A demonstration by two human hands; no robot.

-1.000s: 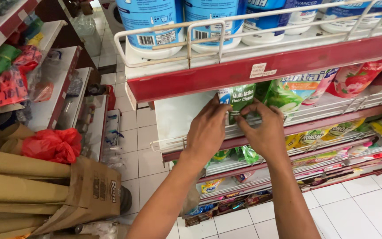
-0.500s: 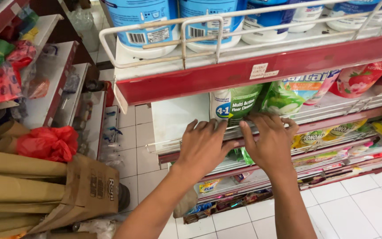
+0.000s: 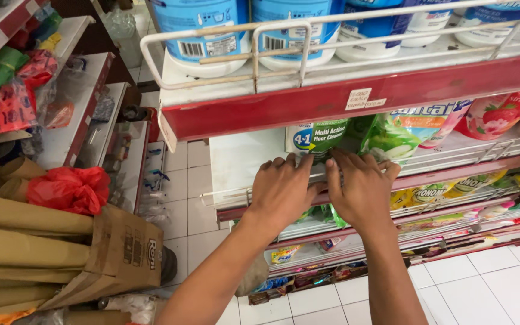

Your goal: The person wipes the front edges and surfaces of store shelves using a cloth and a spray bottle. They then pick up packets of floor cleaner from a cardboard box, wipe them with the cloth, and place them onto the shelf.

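My left hand (image 3: 282,189) and my right hand (image 3: 361,189) lie side by side, palms down, on the wire front rail of a white store shelf (image 3: 242,168). The fingertips of both hands press against the bottom of a green and white floor cleaner pouch (image 3: 318,136) that stands upright on that shelf. A green pouch with an apple picture (image 3: 392,135) stands right of it, beside my right hand. Whether the fingers grip the pouch or only touch it is hidden by the hands.
A red-edged shelf (image 3: 332,99) above carries large blue and white tubs (image 3: 203,27) behind a wire rail. Lower shelves hold small sachets (image 3: 440,192). At left are brown paper rolls (image 3: 25,238), a red plastic bag (image 3: 70,188) and another rack (image 3: 73,120). White tiled floor (image 3: 501,283) lies below.
Both hands have dropped from the pouch's middle to its bottom edge at the rail. The view has shifted slightly, showing more of the pouch's front.
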